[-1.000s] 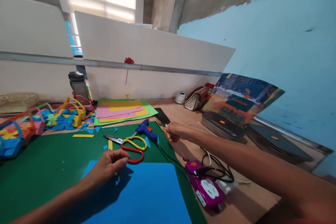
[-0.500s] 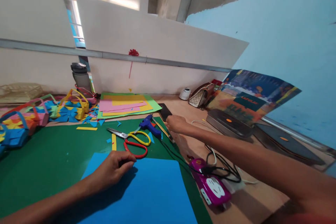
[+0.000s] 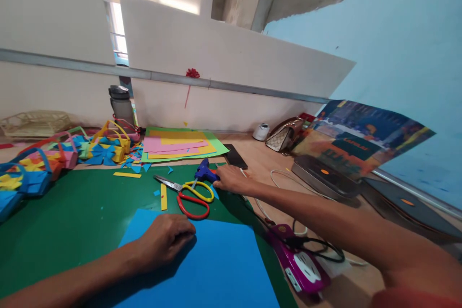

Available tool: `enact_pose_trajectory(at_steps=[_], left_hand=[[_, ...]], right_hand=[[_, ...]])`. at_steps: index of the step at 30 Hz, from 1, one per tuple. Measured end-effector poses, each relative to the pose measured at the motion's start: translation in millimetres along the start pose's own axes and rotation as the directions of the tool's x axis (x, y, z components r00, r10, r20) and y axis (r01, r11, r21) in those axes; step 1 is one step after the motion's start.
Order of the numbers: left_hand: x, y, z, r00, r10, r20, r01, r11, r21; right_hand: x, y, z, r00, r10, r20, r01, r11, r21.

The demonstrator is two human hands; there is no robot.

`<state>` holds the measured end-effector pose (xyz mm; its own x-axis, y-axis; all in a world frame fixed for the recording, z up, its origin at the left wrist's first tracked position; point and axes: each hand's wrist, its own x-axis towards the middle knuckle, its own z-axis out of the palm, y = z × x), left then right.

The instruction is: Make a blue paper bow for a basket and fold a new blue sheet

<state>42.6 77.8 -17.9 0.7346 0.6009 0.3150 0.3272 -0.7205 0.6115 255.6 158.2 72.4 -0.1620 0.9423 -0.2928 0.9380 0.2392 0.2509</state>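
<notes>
My left hand (image 3: 169, 240) rests on a blue paper sheet (image 3: 216, 264), its fingers curled in, with nothing visible in them. Beyond it lie scissors (image 3: 193, 207) with one red and one yellow handle loop, blades pointing left. A blue glue gun (image 3: 204, 171) lies just past the scissors. My right hand (image 3: 230, 180) is reached out beside the glue gun's handle end, fingers bent down and closed. What lies under those fingertips is hidden. A yellow paper strip (image 3: 163, 196) is left of the scissors.
Paper baskets (image 3: 104, 149) and scraps stand at the left. Stacked coloured sheets (image 3: 176, 144) and a phone (image 3: 236, 156) lie at the back. A purple power strip (image 3: 299, 262) with cables sits at the right, near a dark case (image 3: 321, 173). A bottle (image 3: 121, 106) stands behind.
My right hand has moved left and toward me, from beside the phone to the glue gun's handle end. My left hand stays on the blue sheet, its fingers curled tighter. The view has shifted slightly.
</notes>
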Motion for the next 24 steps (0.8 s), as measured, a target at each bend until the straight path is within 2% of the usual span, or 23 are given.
enact_pose_trajectory(at_steps=[6,11,15,24], left_hand=[[0.1,-1.9,1.2,1.0,0.011,-0.004,-0.01,1.0,0.025],[0.5,-3.8,1.7,1.0,0.013,0.001,-0.014,0.999,0.042],[0.4,-2.9,1.6,1.0,0.016,0.006,-0.016,0.999,0.052],[0.6,-1.8,2.8,1.0,0.016,0.002,-0.016,0.997,0.071]], right_hand=[[2.4,-0.6,3.4,1.0,-0.021,-0.01,0.021,1.0,-0.007],[-2.7,4.1,9.9,0.999,0.041,-0.011,-0.04,0.999,0.036],[-2.1,-1.9,4.2,0.997,0.08,0.004,-0.08,0.992,0.097],[25.9,-17.0,-7.0,0.99,0.137,0.039,-0.142,0.964,0.225]])
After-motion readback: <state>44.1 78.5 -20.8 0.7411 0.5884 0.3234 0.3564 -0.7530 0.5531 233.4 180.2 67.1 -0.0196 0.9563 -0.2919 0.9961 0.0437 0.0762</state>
